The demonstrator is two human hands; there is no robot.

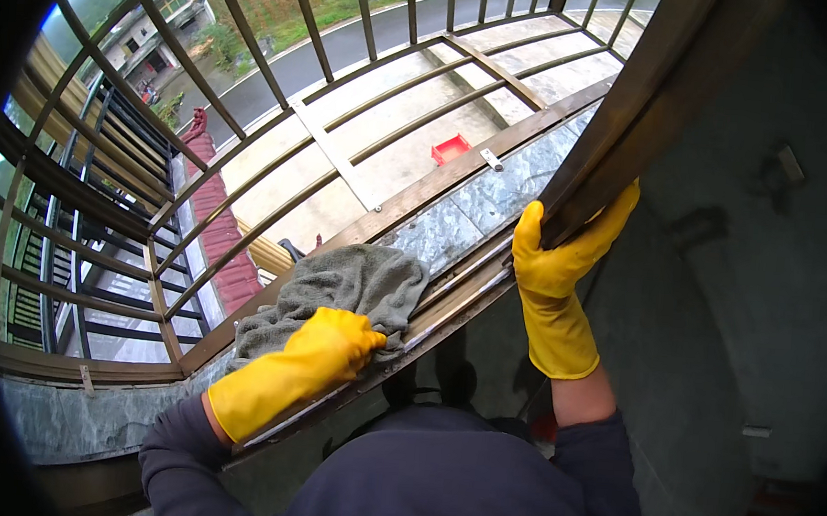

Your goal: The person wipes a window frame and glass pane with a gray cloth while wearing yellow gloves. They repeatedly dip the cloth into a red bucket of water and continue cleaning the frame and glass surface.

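Note:
My left hand (336, 339), in a yellow rubber glove, has its fingers closed on a bunched grey cloth (355, 275). The cloth lies over the window's lower track and the stone sill, its far edge close to the metal guard rail. In a matching glove, my right hand (565, 247) grips the lower end of a brown metal window frame (624, 129), thumb on one side and fingers on the other. Between the two hands runs the window track (454, 290), with light strips along its channels. Grey marbled stone tiles (452, 225) lie beyond the track.
A brown metal window guard (333, 170) curves outside the sill, fixed by small brackets (491, 160). Below it are a red plastic crate (450, 149), a red tiled ridge (219, 208) and a road. Indoors, a dark floor (680, 348) lies at the right.

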